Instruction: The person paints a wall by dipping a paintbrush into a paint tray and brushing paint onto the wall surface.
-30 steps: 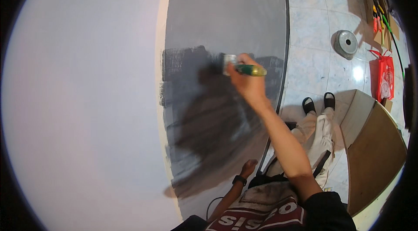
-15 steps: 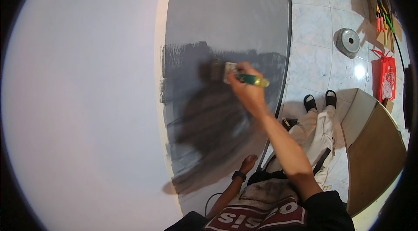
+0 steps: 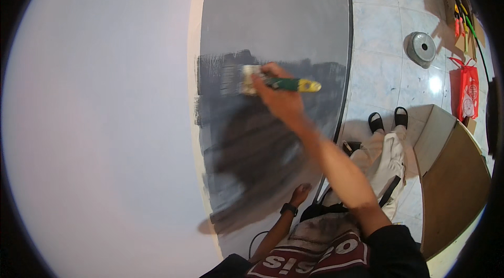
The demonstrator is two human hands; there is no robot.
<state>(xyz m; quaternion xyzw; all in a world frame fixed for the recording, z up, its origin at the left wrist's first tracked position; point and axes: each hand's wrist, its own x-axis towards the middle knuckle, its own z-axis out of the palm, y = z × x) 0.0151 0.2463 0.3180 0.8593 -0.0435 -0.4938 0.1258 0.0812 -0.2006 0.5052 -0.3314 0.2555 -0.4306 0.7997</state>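
A wide flat paintbrush (image 3: 291, 84) with a green and yellow handle is gripped in my right hand (image 3: 283, 102). Its bristles, blurred by motion, press on the wall's grey panel (image 3: 273, 10), in a band of darker wet-looking paint (image 3: 220, 76) with streaky edges. Cream masking tape (image 3: 194, 42) borders the panel on the left. Lower down, beside the panel's right edge, my left hand (image 3: 301, 194) is curled closed, a dark watch on its wrist; whatever its fingers hold, if anything, is hidden. My right arm's shadow covers part of the dark paint.
White wall (image 3: 105, 120) fills the left side. A black baseboard (image 3: 349, 26) separates the panel from the tiled floor (image 3: 373, 31). On the floor are a round metal ring-shaped pan (image 3: 421, 49), a red bag (image 3: 467, 92), several tools (image 3: 462, 21) and a brown board (image 3: 454, 189) near my legs.
My right hand has swept the paintbrush leftward across the dark band toward the tape. The left hand stays about where it was.
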